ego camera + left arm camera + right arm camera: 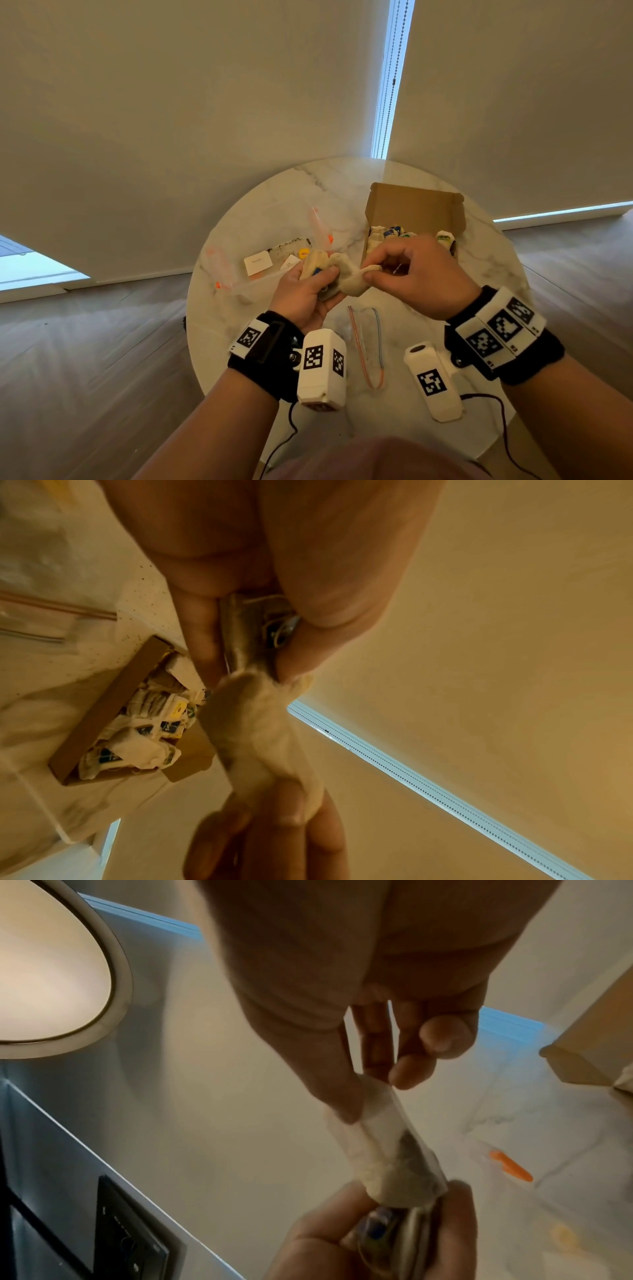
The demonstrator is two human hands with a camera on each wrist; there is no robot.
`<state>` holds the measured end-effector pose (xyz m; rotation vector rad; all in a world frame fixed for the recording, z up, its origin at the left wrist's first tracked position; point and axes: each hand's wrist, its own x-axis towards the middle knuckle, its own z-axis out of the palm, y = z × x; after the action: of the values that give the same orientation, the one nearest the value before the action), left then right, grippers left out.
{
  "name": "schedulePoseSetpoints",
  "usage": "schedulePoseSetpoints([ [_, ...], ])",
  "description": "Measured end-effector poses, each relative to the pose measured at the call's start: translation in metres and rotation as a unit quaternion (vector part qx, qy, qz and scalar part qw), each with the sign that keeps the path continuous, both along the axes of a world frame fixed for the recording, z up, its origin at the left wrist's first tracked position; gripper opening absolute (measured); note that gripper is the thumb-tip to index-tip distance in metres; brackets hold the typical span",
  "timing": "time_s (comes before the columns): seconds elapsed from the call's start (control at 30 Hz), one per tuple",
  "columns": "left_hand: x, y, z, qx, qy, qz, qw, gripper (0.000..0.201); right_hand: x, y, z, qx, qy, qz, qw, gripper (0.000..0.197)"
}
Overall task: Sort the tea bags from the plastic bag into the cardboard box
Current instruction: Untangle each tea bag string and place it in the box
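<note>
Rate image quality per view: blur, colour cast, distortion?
Head: sharp, wide-angle bend at edges, round white marble table evenly lit. Left wrist: strong orange cast, left hand soft. Right wrist: dim, right hand shadowed, pale paper tea bag motion-blurred.

A room in a home. Round marble tabletop (pixel 342 192) under the fingers (pixel 380 265), with wood plank floor (pixel 102 342) around it. Beyond the fingers, drawn roller blinds (pixel 205 102) cover tall windows, a bead chain (pixel 394 78) hanging in the gap between them. The right wrist view shows a round ceiling lamp (pixel 51 966).
</note>
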<state>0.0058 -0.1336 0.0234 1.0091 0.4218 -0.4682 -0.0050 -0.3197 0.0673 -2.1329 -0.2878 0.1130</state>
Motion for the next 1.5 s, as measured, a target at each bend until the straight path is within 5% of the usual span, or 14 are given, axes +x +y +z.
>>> schedulePoseSetpoints([
  [0.2, -0.004, -0.003, 0.006, 0.031, 0.022, -0.018, 0.999, 0.021, 0.009, -0.007, 0.015, 0.009, -0.141, -0.073, 0.987, 0.007],
  [0.43, -0.004, -0.004, 0.015, 0.006, 0.038, -0.039, 0.998, 0.022, 0.005, 0.001, -0.015, -0.193, -0.175, 0.202, 0.944, 0.027],
  [0.67, -0.006, -0.004, 0.015, 0.005, 0.063, -0.045, 0.997, 0.024, 0.008, -0.003, -0.024, -0.188, -0.218, 0.196, 0.937, 0.015],
  [1.07, 0.001, -0.006, 0.006, 0.057, 0.066, -0.057, 0.995, 0.022, 0.045, -0.047, -0.019, -0.086, -0.033, -0.033, 0.995, 0.013],
  [1.3, 0.008, -0.007, 0.003, 0.064, 0.062, -0.047, 0.995, 0.024, 0.101, -0.13, -0.06, -0.212, 0.054, -0.164, 0.962, 0.01],
  [1.5, 0.014, -0.01, -0.001, 0.085, 0.058, -0.051, 0.993, 0.024, 0.106, -0.129, -0.107, -0.281, 0.189, -0.087, 0.937, 0.016],
])
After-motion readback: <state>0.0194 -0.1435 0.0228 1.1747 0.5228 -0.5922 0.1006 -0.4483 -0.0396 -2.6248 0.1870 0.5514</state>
